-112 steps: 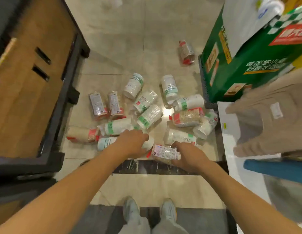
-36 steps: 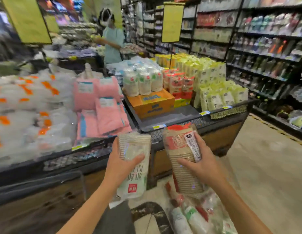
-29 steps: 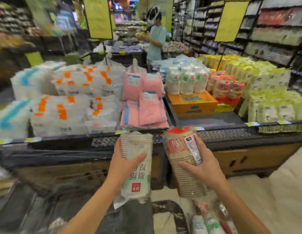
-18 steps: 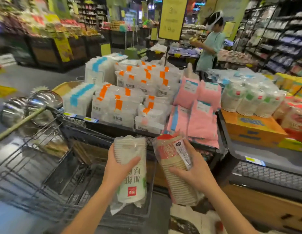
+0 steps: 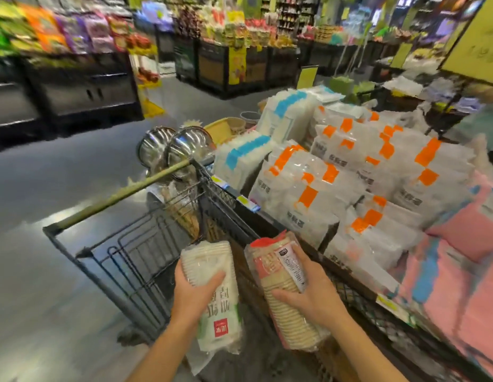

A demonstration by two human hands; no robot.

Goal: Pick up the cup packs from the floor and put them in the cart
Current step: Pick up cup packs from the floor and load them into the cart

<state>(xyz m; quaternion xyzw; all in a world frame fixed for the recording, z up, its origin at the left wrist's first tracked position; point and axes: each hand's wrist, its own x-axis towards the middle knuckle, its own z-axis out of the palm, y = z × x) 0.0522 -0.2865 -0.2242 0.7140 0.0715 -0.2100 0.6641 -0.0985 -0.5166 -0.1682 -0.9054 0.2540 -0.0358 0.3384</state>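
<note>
Shop aisle, bagged goods stacked far right: the left hand grips a white cup pack, the right hand a red one, fingers wrapped round both, above the cart.

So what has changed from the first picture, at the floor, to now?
Both hands took one pack each from the floor and lifted them: the left hand holds the white cup pack, the right hand the red-labelled cup pack. The view turned to the cart. Neither pack is released yet.
</note>
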